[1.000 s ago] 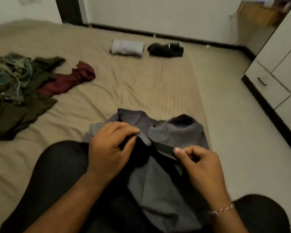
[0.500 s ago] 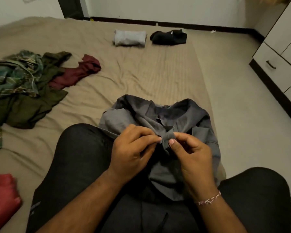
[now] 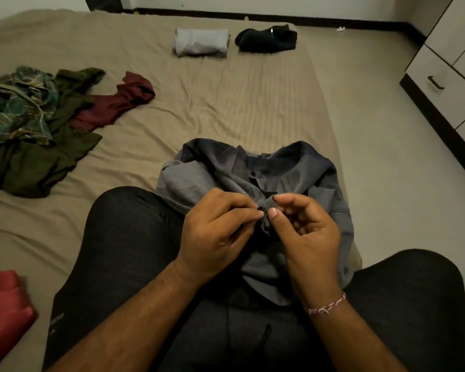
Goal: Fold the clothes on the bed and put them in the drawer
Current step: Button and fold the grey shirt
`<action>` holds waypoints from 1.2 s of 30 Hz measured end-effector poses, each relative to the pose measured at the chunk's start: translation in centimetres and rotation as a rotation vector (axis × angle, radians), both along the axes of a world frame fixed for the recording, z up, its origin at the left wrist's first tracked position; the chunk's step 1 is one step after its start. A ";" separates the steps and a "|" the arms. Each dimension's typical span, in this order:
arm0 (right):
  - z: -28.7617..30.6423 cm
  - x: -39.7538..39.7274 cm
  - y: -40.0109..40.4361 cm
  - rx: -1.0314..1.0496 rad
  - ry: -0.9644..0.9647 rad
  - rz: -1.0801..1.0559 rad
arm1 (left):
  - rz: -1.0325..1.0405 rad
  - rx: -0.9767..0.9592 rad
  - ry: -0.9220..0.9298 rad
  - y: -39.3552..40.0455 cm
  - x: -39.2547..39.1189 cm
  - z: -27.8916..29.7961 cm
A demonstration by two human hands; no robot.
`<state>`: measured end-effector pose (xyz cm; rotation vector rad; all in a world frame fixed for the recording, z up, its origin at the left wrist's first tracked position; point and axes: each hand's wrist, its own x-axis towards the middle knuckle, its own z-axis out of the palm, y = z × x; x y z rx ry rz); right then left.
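Head view. Grip: my left hand and right hand meet at the front placket of the grey shirt, which lies across my lap at the bed's near edge. Left thumb and forefinger are clamped on the placket edge at what looks like a button; the right thumb presses the facing edge, its other fingers curled loosely behind, so that hand is pinching cloth too.

Step in hand, as I judge it: fastening the shirt before folding. To do it well, keep both edges taut and level, tilt the button through its hole, then smooth the front flat.

At 12 o'clock, well apart, sit a folded light-grey garment and a folded black garment. At 10 o'clock a loose heap of unfolded clothes. The drawer stands closed at 2 o'clock.
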<state>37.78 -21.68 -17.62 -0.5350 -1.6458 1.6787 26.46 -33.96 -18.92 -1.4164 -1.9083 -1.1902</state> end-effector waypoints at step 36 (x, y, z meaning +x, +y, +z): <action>-1.6 -1.0 1.6 0.100 -0.001 0.120 | -0.087 -0.088 -0.227 0.7 -1.3 -1.3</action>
